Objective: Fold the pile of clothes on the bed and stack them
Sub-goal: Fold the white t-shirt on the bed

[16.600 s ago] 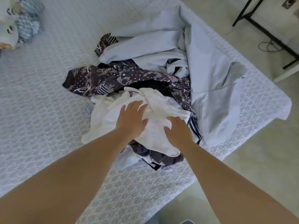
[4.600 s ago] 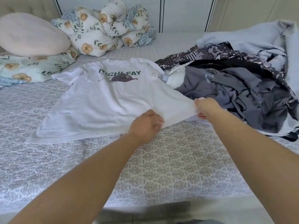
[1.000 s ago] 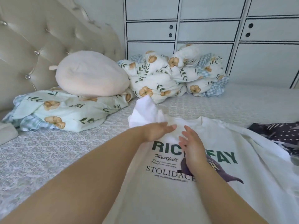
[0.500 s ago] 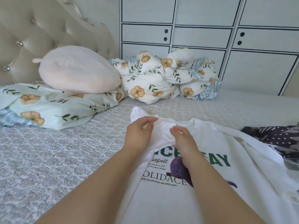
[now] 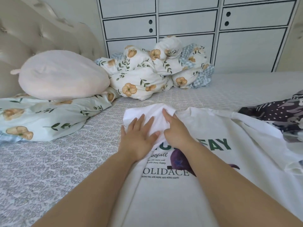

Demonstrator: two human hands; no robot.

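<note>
Head view: at nine o'clock a round pink plush cushion (image 5: 62, 74) is sitting on a floral pillow (image 5: 41, 118). At centre, the left hand (image 5: 138, 136), fingers spread flat, is pressing the folded-in sleeve (image 5: 147, 114) of the white printed cotton T-shirt (image 5: 205, 161), likely to hold the crease. The right hand (image 5: 177, 131) is pinching that sleeve's edge. At three o'clock the dark patterned garment pile (image 5: 277, 113) is waiting.

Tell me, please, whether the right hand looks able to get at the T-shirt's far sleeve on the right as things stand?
Probably yes. The right hand rests on the white T-shirt near the collar, and the right sleeve lies flat and uncovered beside the patterned garment, with nothing between them.
</note>
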